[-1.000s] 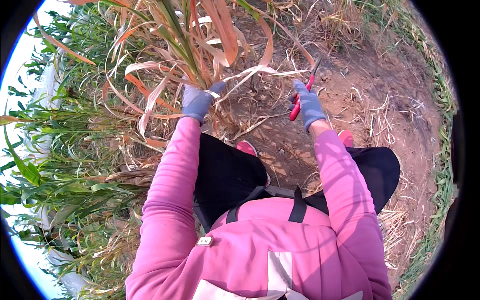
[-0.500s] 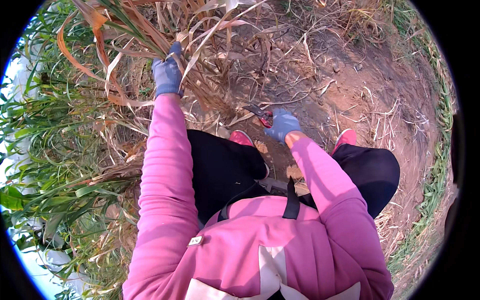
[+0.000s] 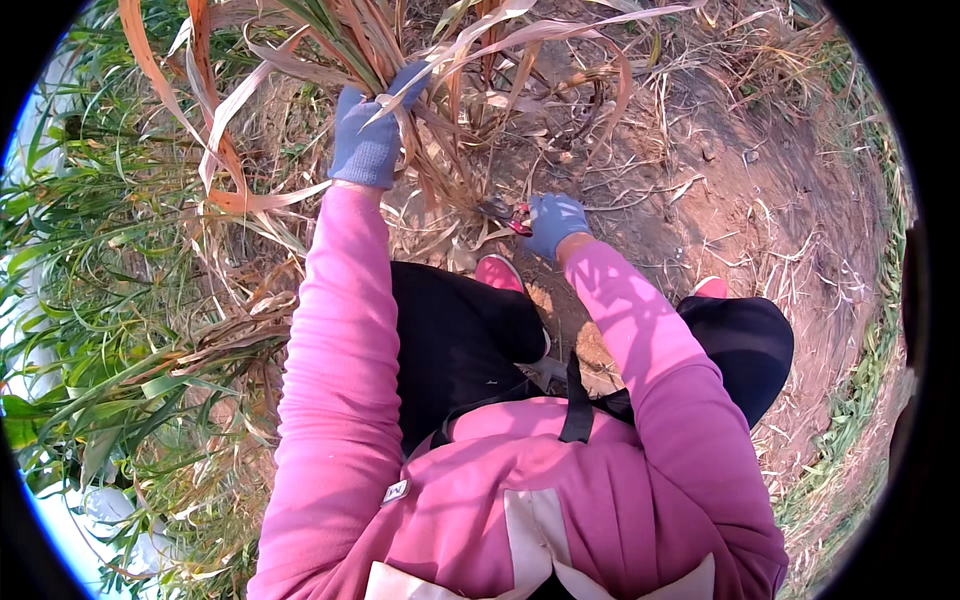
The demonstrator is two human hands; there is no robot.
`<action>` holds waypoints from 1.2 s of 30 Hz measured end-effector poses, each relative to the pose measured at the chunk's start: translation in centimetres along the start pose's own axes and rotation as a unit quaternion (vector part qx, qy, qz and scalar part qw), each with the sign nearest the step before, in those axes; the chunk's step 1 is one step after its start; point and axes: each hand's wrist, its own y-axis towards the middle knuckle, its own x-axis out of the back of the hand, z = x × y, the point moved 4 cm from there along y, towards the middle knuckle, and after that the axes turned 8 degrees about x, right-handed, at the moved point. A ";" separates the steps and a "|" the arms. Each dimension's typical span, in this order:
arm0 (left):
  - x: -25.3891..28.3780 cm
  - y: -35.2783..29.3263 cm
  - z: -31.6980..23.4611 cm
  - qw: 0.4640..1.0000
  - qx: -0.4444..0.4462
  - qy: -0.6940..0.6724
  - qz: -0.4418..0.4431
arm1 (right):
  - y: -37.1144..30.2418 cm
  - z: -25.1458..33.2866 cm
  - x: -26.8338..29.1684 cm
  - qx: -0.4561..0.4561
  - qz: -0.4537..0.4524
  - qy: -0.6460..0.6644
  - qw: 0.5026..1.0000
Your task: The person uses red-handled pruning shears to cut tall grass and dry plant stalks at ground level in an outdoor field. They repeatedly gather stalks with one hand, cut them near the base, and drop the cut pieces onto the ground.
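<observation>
My left hand [image 3: 368,135], in a blue-grey knit glove, is closed round a clump of dry, tan stalks [image 3: 430,165] with long curling leaves. Above that fist, a few green blades run up among the dry ones. Lower down, beside the base of the clump, my right hand [image 3: 556,224] in a matching glove grips red-handled pruning shears [image 3: 519,220]. Their dark blades [image 3: 495,209] point left and reach the foot of the stalks. Whether the blades are round a stalk I cannot make out.
Tall green leafy plants [image 3: 90,250] crowd the left side. Bare brown soil [image 3: 740,190] strewn with dry straw lies to the right, edged by a strip of grass [image 3: 865,370]. My pink shoes [image 3: 498,272] and black-trousered knees flank the working spot.
The shears in my right hand have moved up and left, to the stalks' base. My left hand has shifted right, tilting the clump with it.
</observation>
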 end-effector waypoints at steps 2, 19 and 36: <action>-1.1 -0.3 -1.6 0.985 0.100 -0.140 -0.033 | 0.6 -0.3 -0.1 0.018 0.019 0.006 1.000; 3.7 -0.3 -0.1 0.922 0.145 -0.341 -0.115 | -1.1 -2.8 0.3 -0.044 0.011 0.042 0.998; 1.0 0.8 -0.4 0.965 0.186 -0.181 -0.040 | 6.8 2.0 -0.8 0.086 0.021 -0.097 0.991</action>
